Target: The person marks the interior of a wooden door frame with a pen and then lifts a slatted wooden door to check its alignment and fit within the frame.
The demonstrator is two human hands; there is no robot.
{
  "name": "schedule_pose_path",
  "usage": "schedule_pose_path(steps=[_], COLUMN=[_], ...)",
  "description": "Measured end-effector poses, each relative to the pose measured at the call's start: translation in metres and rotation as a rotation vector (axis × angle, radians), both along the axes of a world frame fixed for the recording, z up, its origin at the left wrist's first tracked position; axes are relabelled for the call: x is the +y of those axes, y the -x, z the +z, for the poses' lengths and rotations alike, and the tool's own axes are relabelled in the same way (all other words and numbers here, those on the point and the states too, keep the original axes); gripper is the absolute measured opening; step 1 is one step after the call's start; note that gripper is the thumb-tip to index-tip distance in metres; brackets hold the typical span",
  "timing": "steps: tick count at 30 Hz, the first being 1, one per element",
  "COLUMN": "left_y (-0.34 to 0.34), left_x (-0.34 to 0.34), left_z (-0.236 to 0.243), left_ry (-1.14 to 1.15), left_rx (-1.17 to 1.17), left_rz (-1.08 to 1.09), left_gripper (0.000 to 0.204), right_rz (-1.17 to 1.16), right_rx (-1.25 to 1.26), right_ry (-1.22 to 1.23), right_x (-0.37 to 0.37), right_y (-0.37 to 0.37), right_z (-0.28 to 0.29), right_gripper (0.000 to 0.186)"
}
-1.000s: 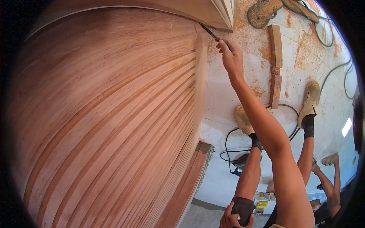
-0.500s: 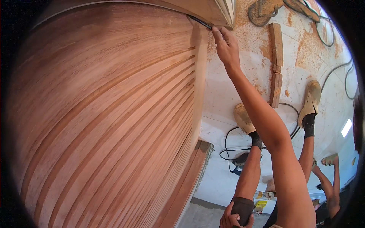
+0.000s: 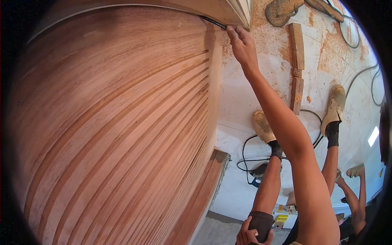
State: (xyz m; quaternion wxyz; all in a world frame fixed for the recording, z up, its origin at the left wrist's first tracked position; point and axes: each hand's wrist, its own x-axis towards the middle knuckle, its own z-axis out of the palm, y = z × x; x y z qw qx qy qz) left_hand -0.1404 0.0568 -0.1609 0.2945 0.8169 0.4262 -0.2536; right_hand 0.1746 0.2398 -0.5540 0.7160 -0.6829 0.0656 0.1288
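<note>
My right hand (image 3: 243,47) reaches to the top of the view, its fingers pinched on the end of a thin dark rod (image 3: 214,23). The rod lies along the seam between a large grooved wooden panel (image 3: 122,73) and a wooden piece (image 3: 196,9) above it. What kind of tool the rod is, I cannot make out. Low in the view, my left hand (image 3: 245,234) is closed around a dark brown block (image 3: 260,222), with fingers on one side and thumb on the other, in front of my left leg.
Sawdust lies on the pale floor (image 3: 245,81). Two narrow wood offcuts (image 3: 297,53) lie end to end, near sandals (image 3: 279,12). My clogs (image 3: 335,100) stand among dark cables (image 3: 244,153) and a blue power tool (image 3: 256,181). Another person's feet (image 3: 354,171) show at the right.
The view has shifted very slightly. Both hands keep their holds, the rod still along the seam.
</note>
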Motion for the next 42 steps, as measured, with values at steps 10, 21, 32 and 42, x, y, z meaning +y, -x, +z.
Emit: schedule_pose_path(steps=[10,21,32,42], left_y=[0.023,-0.01,-0.009,0.022], left_x=[-0.023,0.002,0.007,-0.011], left_z=[0.003,0.0,-0.002,-0.002], left_ry=[-0.035,0.001,0.073,0.035], left_rx=[0.138,0.024,0.028,0.039], left_rz=[0.075,-0.033,0.019,0.053], left_gripper=[0.05,0.053,0.052,0.052], right_rz=[-0.001,-0.001,0.042,0.039], right_rx=[-0.002,-0.025,0.004,-0.012], right_ry=[0.032,0.102,0.198,0.275], right_x=[-0.002,-0.007,-0.01,-0.008], right_y=[-0.004,-0.008,-0.01,-0.01], right_z=[-0.021,-0.049,-0.079,-0.101], right_gripper=[0.031,0.032,0.035,0.037])
